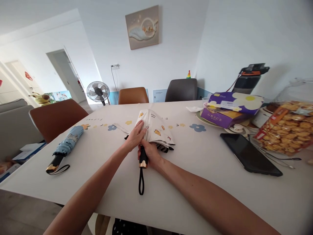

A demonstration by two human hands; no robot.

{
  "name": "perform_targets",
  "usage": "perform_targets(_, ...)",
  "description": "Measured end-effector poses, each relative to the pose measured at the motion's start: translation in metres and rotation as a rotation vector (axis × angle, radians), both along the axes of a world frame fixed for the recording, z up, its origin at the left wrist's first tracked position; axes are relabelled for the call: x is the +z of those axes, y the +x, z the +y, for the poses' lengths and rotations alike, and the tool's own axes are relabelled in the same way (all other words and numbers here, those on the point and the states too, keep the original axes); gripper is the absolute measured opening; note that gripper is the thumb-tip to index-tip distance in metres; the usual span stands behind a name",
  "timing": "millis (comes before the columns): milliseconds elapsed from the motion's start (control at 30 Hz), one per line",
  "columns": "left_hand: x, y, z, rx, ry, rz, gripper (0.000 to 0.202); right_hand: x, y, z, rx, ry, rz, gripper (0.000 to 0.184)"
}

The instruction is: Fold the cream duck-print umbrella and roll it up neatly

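While your right hand [150, 154] is wrapped around the white umbrella [160, 129] where its black handle [143, 160] meets the cloth, your left hand [136, 136] lies along the loosely folded cloth with its fingers stretched out together. Whether those fingers also pinch the fabric is hard to tell from this angle. The umbrella rests near the middle of the desk [193, 156], its handle toward you and its wrist loop [141, 183] trailing in your direction. On your left, well apart from your hands, a blue umbrella [72, 138] lies folded, its handle angled toward you. Over on your right you have a phone [250, 153] lying flat, with a snack bag [288, 125] beside it. Behind the phone sit purple boxes [216, 117], and a dark bottle [247, 83] stands behind those.
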State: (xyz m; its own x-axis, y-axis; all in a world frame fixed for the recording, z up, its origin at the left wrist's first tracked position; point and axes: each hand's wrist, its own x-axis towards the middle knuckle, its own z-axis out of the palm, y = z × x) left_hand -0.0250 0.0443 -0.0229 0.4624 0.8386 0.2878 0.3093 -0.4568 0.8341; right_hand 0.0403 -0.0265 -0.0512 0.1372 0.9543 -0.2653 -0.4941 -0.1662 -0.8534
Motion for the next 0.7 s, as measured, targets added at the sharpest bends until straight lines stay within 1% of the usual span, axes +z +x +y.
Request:
perform_targets(67, 0.003, 0.005, 0.009, 0.021, -0.009, 0.028, 0.052, -0.001, 0.0, 0.0, 0.022, -0.012, -0.014, 0.017)
perform_targets(167, 0.005, 0.014, 0.025, 0.087, -0.009, 0.022, 0.059, -0.002, -0.002, 0.001, 0.024, -0.018, -0.015, 0.014)
perform_targets(233, 0.005, 0.02, 0.033, 0.144, -0.069, -0.004, 0.063, -0.003, -0.002, 0.002, 0.019, -0.012, -0.011, 0.012)
perform_targets(333, 0.008, 0.028, 0.039, 0.178, -0.167, -0.054, 0.068, -0.004, -0.003, 0.003, 0.025, -0.029, -0.023, 0.014)
perform_targets(467, 0.016, 0.033, 0.04, 0.174, -0.189, -0.111, 0.072, -0.005, -0.003, 0.004, 0.05, -0.042, -0.064, 0.013)
perform_targets(533, 0.018, 0.033, 0.041, 0.199, -0.252, -0.14, 0.068, -0.006, -0.004, 0.005, 0.063, -0.037, -0.081, 0.012)
perform_targets(633, 0.018, 0.031, 0.043, 0.193, -0.398, -0.243, 0.052, -0.006, -0.005, 0.005, 0.06, -0.043, -0.097, 0.011)
perform_targets(700, 0.016, 0.028, 0.043, 0.183, -0.444, -0.296, 0.043, -0.006, -0.004, 0.004, 0.067, -0.05, -0.106, 0.011)
